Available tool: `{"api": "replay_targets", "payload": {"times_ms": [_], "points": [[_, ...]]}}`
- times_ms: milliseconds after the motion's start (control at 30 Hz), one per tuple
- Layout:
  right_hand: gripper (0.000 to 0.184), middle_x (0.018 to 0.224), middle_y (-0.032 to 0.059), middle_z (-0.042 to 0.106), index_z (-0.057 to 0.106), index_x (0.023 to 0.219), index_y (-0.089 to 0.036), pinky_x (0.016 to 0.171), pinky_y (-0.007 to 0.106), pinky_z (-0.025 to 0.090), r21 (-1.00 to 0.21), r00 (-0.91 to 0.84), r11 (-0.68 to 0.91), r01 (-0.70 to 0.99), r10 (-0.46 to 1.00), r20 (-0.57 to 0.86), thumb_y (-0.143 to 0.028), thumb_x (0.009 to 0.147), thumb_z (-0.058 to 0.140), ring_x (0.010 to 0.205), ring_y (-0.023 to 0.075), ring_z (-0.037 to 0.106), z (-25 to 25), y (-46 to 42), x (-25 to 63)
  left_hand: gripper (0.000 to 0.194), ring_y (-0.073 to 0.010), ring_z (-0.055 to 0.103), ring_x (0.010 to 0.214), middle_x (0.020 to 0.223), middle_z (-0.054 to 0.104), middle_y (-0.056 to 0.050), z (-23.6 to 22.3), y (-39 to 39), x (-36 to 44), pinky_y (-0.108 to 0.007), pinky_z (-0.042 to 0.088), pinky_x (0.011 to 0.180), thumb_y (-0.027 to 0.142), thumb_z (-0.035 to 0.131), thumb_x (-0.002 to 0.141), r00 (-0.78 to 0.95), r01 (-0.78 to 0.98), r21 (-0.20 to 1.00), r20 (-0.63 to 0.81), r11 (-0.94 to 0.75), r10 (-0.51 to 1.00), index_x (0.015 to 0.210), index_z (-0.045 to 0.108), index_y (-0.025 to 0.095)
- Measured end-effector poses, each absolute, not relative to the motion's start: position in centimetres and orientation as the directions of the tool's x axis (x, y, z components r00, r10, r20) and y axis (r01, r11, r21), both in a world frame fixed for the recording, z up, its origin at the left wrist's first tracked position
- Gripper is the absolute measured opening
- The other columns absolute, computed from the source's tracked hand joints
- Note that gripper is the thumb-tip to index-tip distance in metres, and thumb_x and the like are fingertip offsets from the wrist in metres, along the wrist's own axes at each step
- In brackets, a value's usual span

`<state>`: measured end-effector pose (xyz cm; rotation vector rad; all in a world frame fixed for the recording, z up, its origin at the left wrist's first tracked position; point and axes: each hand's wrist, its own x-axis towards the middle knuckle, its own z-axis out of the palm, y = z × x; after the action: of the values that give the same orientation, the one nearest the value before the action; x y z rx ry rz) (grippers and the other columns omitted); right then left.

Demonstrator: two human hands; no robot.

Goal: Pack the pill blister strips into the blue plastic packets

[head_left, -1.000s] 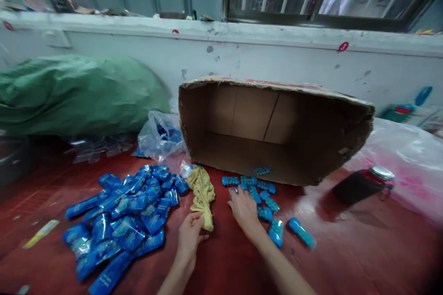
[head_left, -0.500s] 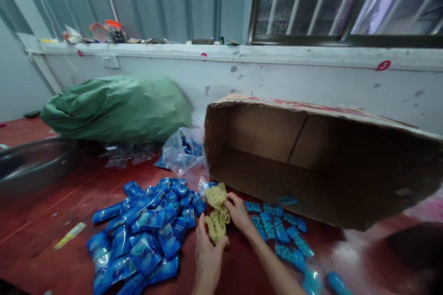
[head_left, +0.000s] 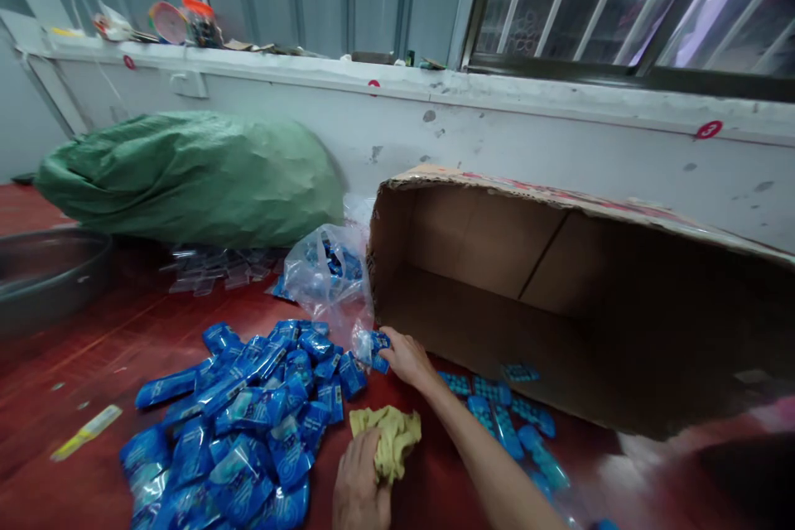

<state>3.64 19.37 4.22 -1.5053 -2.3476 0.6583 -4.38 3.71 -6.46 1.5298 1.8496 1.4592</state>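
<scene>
My left hand (head_left: 361, 480) is closed on a crumpled yellow cloth (head_left: 392, 437) that rests on the red tabletop. Farther forward, my right hand (head_left: 407, 358) pinches a small blue packet (head_left: 380, 351) beside the near left corner of the cardboard box. A loose pile of shiny blue packets (head_left: 261, 406) lies left of both hands. Behind my right hand stands a clear plastic bag (head_left: 323, 273) with more blue packets inside. Under my right forearm and to its right lie several clear-fronted blue packs (head_left: 490, 410), partly hidden by the arm.
The large cardboard box (head_left: 472, 306) lies on its side, opening toward me. A green sack (head_left: 192, 178) leans at the wall, with clear plastic pieces (head_left: 217, 265) before it. A grey basin (head_left: 55, 265) and a yellow-handled cutter (head_left: 87, 432) are at left.
Both hands were on the yellow cloth. My right hand has let go and taken hold of a blue packet farther forward; my left has brought the cloth nearer. The view has shifted slightly.
</scene>
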Motion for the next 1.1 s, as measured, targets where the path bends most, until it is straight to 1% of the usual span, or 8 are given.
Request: {"api": "replay_targets", "payload": {"times_ms": [367,467,567,667,767,833,967,1100], "points": [[0.052,0.103,0.0119,0.063,0.051,0.106,-0.020,0.069,0.031,0.040,-0.223,-0.406,0.355,0.908,0.877,-0.258,-0.030,0.056,0.066,0.095,0.0275,0.058,2.1,23.7,0.7,0.048,-0.0298,0.053,0.102,0.103,0.064,-0.010,-6.3,3.7,-4.4,-0.042,0.037,0.090,0.007,0.046,0.059,-0.364,0.460,0.886,0.240,-0.050,0.900,0.100,0.062,0.023],[0.050,0.099,0.0114,0.065,0.055,0.099,-0.020,0.066,0.031,0.040,-0.182,-0.406,0.367,0.912,0.867,-0.288,-0.032,0.053,0.069,0.093,0.0286,0.059,2.3,24.0,0.7,0.038,-0.0289,0.054,0.100,0.100,0.065,-0.010,-5.9,3.9,-4.4,-0.039,0.039,0.088,0.013,0.053,0.061,-0.434,0.317,0.949,0.156,-0.012,0.888,0.097,0.063,0.023],[0.047,0.094,0.0089,0.066,0.056,0.094,-0.021,0.065,0.029,0.038,-0.163,-0.417,0.385,0.908,0.860,-0.294,-0.034,0.052,0.072,0.090,0.0279,0.059,2.5,23.4,1.3,0.035,-0.0288,0.057,0.095,0.095,0.067,-0.008,-5.4,4.2,-4.6,-0.037,0.041,0.085,0.022,0.064,0.058,-0.561,0.090,0.988,-0.051,0.122,0.826,0.093,0.062,0.024],[0.046,0.093,0.0057,0.065,0.055,0.094,-0.024,0.065,0.027,0.035,-0.168,-0.442,0.410,0.896,0.854,-0.273,-0.036,0.054,0.072,0.090,0.0250,0.059,2.5,21.8,2.7,0.041,-0.0270,0.058,0.092,0.092,0.067,-0.006,-4.4,4.1,-5.2,-0.035,0.043,0.083,0.025,0.070,0.053,-0.639,-0.142,0.970,-0.243,0.198,0.730,0.093,0.060,0.022],[0.046,0.094,0.0039,0.062,0.052,0.098,-0.025,0.065,0.025,0.032,-0.187,-0.461,0.425,0.886,0.851,-0.251,-0.040,0.058,0.070,0.090,0.0222,0.057,2.3,19.8,4.6,0.041,-0.0228,0.058,0.090,0.090,0.066,-0.003,-2.1,4.3,-6.1,-0.031,0.045,0.079,0.026,0.071,0.055,-0.635,-0.319,0.934,-0.337,0.161,0.695,0.093,0.056,0.023],[0.047,0.095,0.0027,0.059,0.050,0.102,-0.027,0.064,0.024,0.030,-0.201,-0.465,0.425,0.883,0.851,-0.242,-0.042,0.061,0.068,0.091,0.0209,0.055,2.1,18.6,5.7,0.042,-0.0207,0.059,0.088,0.089,0.065,-0.002,0.0,5.1,-6.8,-0.029,0.046,0.077,0.027,0.072,0.055,-0.676,-0.287,0.952,-0.281,0.108,0.681,0.093,0.055,0.023],[0.048,0.097,0.0020,0.055,0.047,0.107,-0.029,0.063,0.024,0.028,-0.224,-0.463,0.415,0.882,0.852,-0.244,-0.042,0.065,0.066,0.091,0.0204,0.053,1.8,17.0,7.1,0.039,-0.0185,0.058,0.092,0.098,0.063,-0.005,3.4,10.2,-7.6,-0.028,0.045,0.081,0.033,0.066,0.063,-0.702,-0.013,0.998,0.041,-0.069,0.711,0.098,0.054,0.021],[0.046,0.096,0.0030,0.053,0.049,0.107,-0.028,0.064,0.025,0.027,-0.255,-0.477,0.418,0.872,0.841,-0.253,-0.040,0.066,0.066,0.091,0.0211,0.050,1.6,15.4,8.0,0.034,-0.0178,0.061,0.079,0.090,0.065,-0.007,3.2,16.5,-7.3,-0.032,0.049,0.070,0.033,0.058,0.070,-0.632,0.125,0.991,0.110,-0.040,0.767,0.098,0.053,0.015]]}}
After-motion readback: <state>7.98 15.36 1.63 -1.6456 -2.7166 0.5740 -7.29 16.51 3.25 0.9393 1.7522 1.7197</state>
